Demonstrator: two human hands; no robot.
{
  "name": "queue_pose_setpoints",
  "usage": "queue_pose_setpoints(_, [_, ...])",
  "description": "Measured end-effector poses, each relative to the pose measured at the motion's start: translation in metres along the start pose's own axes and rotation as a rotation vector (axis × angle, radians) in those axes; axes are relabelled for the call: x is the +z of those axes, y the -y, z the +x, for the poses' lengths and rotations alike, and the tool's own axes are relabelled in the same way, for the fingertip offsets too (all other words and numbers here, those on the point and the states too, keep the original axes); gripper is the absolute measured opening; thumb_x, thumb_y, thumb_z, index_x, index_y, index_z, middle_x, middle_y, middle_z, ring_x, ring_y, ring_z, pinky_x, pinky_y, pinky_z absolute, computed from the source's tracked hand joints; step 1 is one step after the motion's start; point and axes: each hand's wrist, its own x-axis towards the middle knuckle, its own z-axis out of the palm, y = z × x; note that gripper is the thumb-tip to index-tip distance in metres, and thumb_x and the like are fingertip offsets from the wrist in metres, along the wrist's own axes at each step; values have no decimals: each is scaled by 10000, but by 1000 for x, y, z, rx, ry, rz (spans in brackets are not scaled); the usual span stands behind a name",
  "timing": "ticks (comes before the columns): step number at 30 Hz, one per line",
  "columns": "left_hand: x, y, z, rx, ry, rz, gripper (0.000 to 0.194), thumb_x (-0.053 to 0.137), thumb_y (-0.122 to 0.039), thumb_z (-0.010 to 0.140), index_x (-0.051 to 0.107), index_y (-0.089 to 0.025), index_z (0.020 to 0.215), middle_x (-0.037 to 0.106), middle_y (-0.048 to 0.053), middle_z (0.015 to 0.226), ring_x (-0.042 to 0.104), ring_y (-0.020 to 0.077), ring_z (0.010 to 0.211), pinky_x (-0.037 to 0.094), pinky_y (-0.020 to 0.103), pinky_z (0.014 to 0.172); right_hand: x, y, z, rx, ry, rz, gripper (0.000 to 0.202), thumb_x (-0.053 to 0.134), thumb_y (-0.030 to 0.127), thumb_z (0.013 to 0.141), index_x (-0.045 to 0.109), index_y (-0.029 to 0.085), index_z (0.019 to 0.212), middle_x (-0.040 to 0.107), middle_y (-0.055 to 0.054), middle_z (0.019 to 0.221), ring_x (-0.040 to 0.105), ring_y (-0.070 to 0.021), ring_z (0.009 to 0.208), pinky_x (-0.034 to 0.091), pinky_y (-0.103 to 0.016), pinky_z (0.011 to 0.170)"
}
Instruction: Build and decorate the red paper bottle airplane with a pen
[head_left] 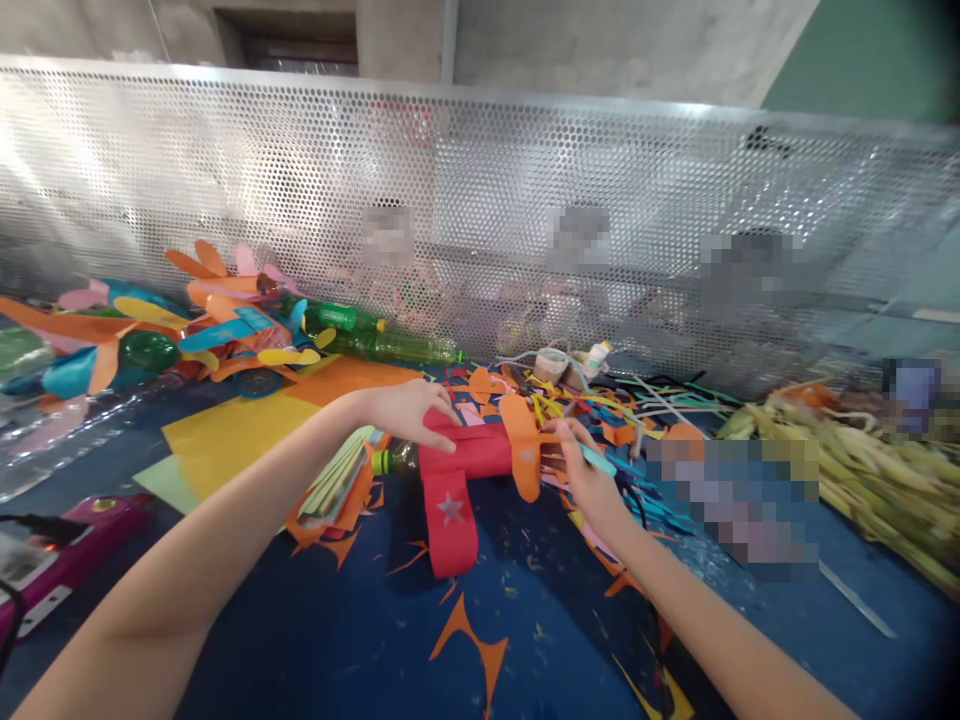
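A bottle plane wrapped in red paper (487, 452) lies sideways on the blue table. Its green cap (382, 462) points left, and a red paper wing with a silver star (450, 508) hangs toward me. Over the wrapped body is my left hand (412, 410), its thumb in front and its fingers curled behind, closed on the plane. An orange paper tail piece (521, 448) stands at the right end. Close beside it, my right hand (589, 480) is closed around a slim light blue handle (598, 461); its fingertips meet the orange paper. The handle's working end is hidden.
Paper-decorated bottles (247, 320) pile up at the left. Yellow paper sheets (232, 440) and a pink power strip (82, 555) lie nearer. Orange scraps (472, 640) litter the table. Dry corn husks (862, 470) cover the right. A perforated metal panel (480, 200) stands behind.
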Motion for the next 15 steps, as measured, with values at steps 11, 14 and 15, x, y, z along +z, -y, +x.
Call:
queue_pose_setpoints(11, [9,-7,8,-56,-81,-38,694,588,-650,728,522,-243,1287,670,54,1105,619,218,924,422,291,815,5,12,-13,-99,79,-54,331,427,566,870,558,273,948,657,-43,1032,616,-238,1005,515,-344,799])
queue_pose_setpoints(14, [8,-5,8,-84,-19,-49,777,577,-661,722,455,-221,1350,674,79,1086,635,219,876,444,281,757,9,15,-15,-92,135,-13,331,435,564,863,548,275,979,660,-44,1057,627,-228,995,522,-336,785])
queue_pose_setpoints(15, [7,-4,8,-84,-1,-61,784,579,-656,722,446,-217,1358,668,84,1101,635,221,883,446,279,751,11,16,-15,-98,132,-6,335,436,567,861,550,273,974,668,-45,1044,638,-225,971,525,-336,775])
